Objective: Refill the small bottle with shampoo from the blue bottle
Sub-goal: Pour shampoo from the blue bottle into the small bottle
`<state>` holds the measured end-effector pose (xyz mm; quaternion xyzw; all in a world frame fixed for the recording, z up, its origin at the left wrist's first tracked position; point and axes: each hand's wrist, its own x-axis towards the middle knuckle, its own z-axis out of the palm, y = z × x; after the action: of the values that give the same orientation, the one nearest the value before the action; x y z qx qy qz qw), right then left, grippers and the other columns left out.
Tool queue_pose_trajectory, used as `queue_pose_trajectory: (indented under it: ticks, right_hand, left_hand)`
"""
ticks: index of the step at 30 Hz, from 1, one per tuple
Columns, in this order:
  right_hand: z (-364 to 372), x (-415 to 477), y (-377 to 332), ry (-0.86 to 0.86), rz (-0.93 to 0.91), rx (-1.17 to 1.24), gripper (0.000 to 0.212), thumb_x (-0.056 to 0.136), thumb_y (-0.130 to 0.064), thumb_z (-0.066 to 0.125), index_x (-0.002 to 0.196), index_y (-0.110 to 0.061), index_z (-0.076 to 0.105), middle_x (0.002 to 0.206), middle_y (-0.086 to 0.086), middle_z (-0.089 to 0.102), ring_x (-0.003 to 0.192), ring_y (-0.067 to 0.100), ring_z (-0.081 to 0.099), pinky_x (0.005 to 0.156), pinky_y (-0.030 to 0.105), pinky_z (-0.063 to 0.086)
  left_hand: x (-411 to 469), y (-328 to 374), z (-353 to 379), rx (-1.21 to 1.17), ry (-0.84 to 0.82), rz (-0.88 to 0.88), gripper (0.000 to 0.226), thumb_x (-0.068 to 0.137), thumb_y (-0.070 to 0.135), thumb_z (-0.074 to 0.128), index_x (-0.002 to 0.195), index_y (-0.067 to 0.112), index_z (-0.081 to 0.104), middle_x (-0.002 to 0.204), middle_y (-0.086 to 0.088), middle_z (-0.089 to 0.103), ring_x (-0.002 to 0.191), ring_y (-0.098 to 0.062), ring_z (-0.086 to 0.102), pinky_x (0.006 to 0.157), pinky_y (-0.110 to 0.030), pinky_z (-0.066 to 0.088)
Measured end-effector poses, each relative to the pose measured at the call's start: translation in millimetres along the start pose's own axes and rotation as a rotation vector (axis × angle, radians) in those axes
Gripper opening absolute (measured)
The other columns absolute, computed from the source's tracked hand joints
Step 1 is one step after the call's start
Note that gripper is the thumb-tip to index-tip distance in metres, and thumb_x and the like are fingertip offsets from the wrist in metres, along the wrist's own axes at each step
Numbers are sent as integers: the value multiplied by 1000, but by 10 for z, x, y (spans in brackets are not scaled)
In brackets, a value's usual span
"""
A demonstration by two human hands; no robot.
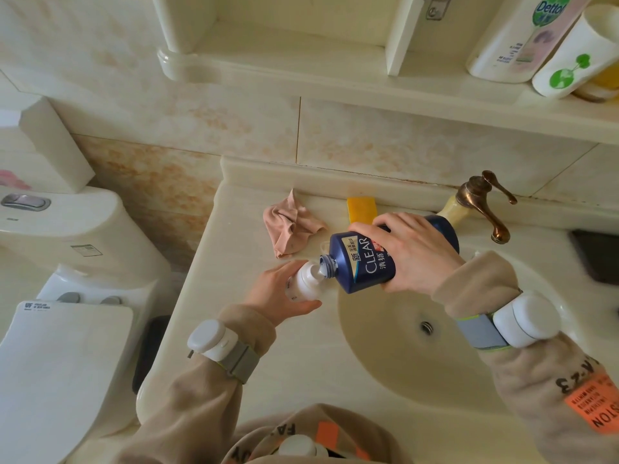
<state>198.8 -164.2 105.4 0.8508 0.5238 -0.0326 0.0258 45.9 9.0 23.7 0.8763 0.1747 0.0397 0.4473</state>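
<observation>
White shampoo (pixel 317 271) shows at the open neck of the blue CLEAR bottle (pixel 363 262) and reaches into the mouth of the small bottle (pixel 303 283). The small bottle's pale body looks white inside, though I cannot tell how full it is. My right hand (pixel 417 257) wraps its fingers (pixel 365 226) round the blue bottle's middle. It lies almost on its side, its long axis running from the brass tap (pixel 482 202) down-left, neck pointing left and slightly down. My left hand (pixel 279 294) curls its fingers (pixel 284 267) round the small bottle, mouth up, over the desk (pixel 234 262) just left of the sink basin (pixel 385 356). My right hand covers part of the label. My left palm hides the small bottle's near side, so I cannot tell whether it rests on the desk.
</observation>
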Motion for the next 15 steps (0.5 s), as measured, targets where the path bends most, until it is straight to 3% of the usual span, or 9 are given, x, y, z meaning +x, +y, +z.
queue_pose_trajectory:
  ticks: [3, 15]
  right_hand:
    - [-16, 7, -14, 1, -5, -7, 94, 54, -32, 76, 135, -36, 29, 114, 1, 50, 108, 25, 48, 94, 39, 37]
    - [-61, 3, -68, -31, -3, -18, 94, 57, -33, 77, 137, -34, 29, 116, 2, 49, 111, 25, 46, 95, 39, 36]
  left_hand:
    - [-10, -8, -4, 8, 6, 4, 62, 64, 27, 81, 119, 18, 55, 114, -2, 63, 93, -13, 51, 81, -21, 35]
    - [-17, -49, -18, -2, -22, -6, 61, 67, 29, 78, 121, 22, 52, 117, 0, 61, 96, -10, 48, 85, -22, 35]
